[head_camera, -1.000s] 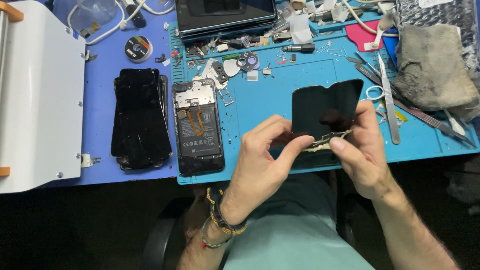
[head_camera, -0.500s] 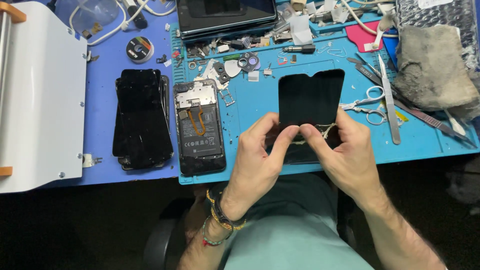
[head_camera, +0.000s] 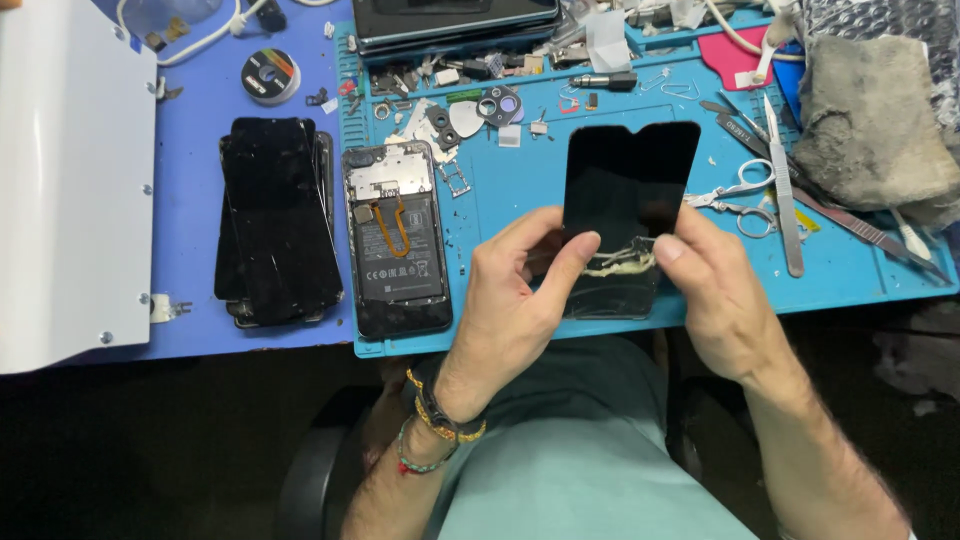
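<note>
Since the earlier frame, both hands have tilted the black screen (head_camera: 628, 190) upright over the mat's (head_camera: 520, 190) front edge. Left hand (head_camera: 515, 300) and right hand (head_camera: 715, 295) pinch it, thumbs together on pale glue (head_camera: 620, 262). Glue looks partly rolled off; some remains.

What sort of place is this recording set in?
Most likely a phone repair bench. An opened phone lies with its insides showing on a blue work mat, scissors and small parts lie about, and both hands hold a black screen panel.
</note>
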